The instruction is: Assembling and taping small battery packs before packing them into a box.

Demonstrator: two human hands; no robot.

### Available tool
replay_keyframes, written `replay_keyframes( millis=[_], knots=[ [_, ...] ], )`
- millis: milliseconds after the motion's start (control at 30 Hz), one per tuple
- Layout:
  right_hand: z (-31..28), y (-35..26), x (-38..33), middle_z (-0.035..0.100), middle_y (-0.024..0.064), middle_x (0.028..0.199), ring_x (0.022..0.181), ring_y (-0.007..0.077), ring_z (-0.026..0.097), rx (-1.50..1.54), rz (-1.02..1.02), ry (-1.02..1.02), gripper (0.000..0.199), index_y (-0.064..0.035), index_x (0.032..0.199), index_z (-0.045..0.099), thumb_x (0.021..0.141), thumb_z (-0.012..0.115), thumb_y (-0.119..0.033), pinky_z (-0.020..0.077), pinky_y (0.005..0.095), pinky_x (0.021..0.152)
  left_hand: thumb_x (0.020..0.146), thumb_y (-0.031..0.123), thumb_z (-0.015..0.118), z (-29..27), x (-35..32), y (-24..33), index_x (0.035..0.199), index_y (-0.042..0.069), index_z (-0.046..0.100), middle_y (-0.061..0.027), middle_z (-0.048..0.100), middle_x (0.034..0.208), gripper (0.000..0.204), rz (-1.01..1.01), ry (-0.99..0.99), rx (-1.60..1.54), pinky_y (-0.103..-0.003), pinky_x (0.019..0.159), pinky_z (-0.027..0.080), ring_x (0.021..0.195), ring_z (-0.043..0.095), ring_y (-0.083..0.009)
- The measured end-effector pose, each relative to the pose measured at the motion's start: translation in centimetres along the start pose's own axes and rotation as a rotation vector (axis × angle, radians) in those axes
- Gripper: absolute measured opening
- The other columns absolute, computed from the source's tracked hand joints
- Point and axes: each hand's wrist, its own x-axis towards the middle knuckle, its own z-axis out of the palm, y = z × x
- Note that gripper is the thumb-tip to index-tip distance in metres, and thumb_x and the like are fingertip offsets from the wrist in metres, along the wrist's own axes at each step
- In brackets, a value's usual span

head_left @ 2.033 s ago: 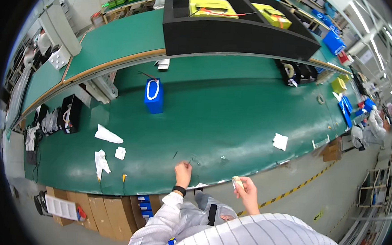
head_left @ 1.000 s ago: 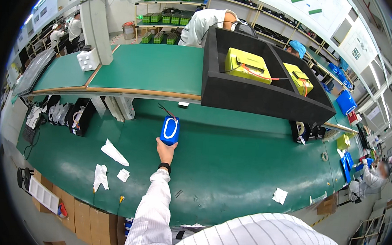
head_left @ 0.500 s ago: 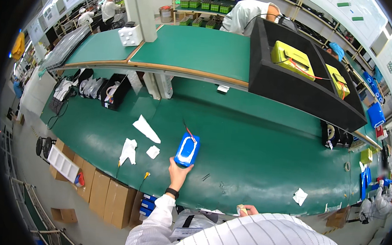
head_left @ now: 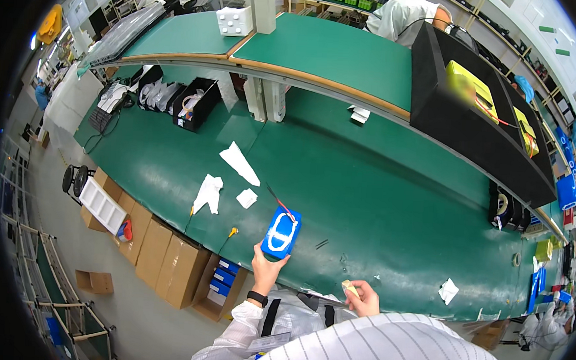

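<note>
A blue battery pack (head_left: 281,234) lies on the green worktable. A white oval band runs round its top face, and red and black wires leave its far end. My left hand (head_left: 266,270) is closed round the pack's near end. At the table's near edge, my right hand (head_left: 364,301) pinches a small pale-yellow piece (head_left: 350,288); what it is I cannot make out. To the left of the pack lie a long white sheet (head_left: 240,163), a crumpled white wipe (head_left: 208,193) and a small white square (head_left: 247,198).
A cable with a yellow plug (head_left: 233,231) crosses the near edge. Above the table's back runs a raised shelf (head_left: 335,51) bearing a black divided box (head_left: 482,139) with yellow packs. Cardboard boxes (head_left: 180,269) stand at the lower left. Another crumpled wipe (head_left: 448,291) lies on the right.
My right hand has risen from the table's edge, bringing the pale-yellow piece nearer the pack. The whole view has shifted; my left hand still grips the pack.
</note>
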Motion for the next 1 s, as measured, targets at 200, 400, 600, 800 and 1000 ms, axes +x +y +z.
replay_keyframes(
  millis=[200, 400, 600, 800, 1000],
  knots=[
    [4.2, -2.5, 1.0, 0.061, -0.0008, 0.075, 0.058, 0.004, 0.05, 0.009, -0.025, -0.03, 0.021, -0.0053, 0.119, 0.058, 0.097, 0.057, -0.007, 0.0396, 0.0198, 0.051, 0.066, 0.011, 0.089, -0.8, 0.3, 0.7, 0.133, -0.003, 0.038, -0.0253, 0.059, 0.122, 0.086, -0.04, -0.099, -0.042, -0.039, 0.094, 0.049, 0.113, 0.061, -0.0343],
    [13.8, -8.3, 3.8, 0.051, -0.0003, 0.078, 0.059, 0.0046, 0.038, 0.454, 0.092, -0.544, 0.054, -0.0096, 0.149, 0.03, 0.1, 0.053, -0.013, 0.0303, 0.0195, 0.053, 0.097, 0.019, 0.063, -6.9, 1.7, -0.7, 0.152, 0.0, 0.018, -0.0237, 0.043, 0.144, 0.074, -0.199, -0.352, -0.917, -0.042, 0.112, 0.038, 0.135, 0.044, -0.0322],
    [27.5, -7.8, 8.5, 0.059, 0.0035, 0.095, 0.074, 0.0094, 0.057, 0.803, 0.421, -0.583, 0.045, -0.0079, 0.143, 0.039, 0.103, 0.051, -0.022, 0.0475, 0.0264, 0.067, 0.1, 0.024, 0.058, -15.4, 3.5, -4.2, 0.128, -0.005, 0.054, -0.0096, 0.065, 0.111, 0.041, -0.219, -0.481, -0.647, -0.032, 0.084, 0.057, 0.1, 0.064, -0.0152],
    [33.7, 0.6, 20.6, 0.056, 0.0185, 0.124, 0.107, 0.0368, 0.056, -0.635, -0.641, 0.201, 0.043, -0.0034, 0.126, 0.055, 0.084, 0.065, -0.008, 0.0465, 0.0424, 0.094, 0.105, 0.022, 0.047, -21.1, 5.1, -10.4, 0.109, 0.002, 0.056, -0.0024, 0.055, 0.069, 0.022, -0.52, -0.002, -0.897, -0.024, 0.049, 0.049, 0.055, 0.057, -0.0119],
    [37.3, 0.4, 22.7, 0.045, 0.0111, 0.141, 0.122, 0.0327, 0.045, -0.92, -0.514, 0.281, 0.051, -0.0055, 0.128, 0.054, 0.08, 0.071, -0.012, 0.0417, 0.0472, 0.094, 0.105, 0.023, 0.048, -24.7, 5.1, -11.4, 0.105, 0.004, 0.055, -0.0013, 0.055, 0.07, 0.021, -0.564, 0.065, -0.912, -0.022, 0.049, 0.045, 0.056, 0.054, -0.0089]
  ],
)
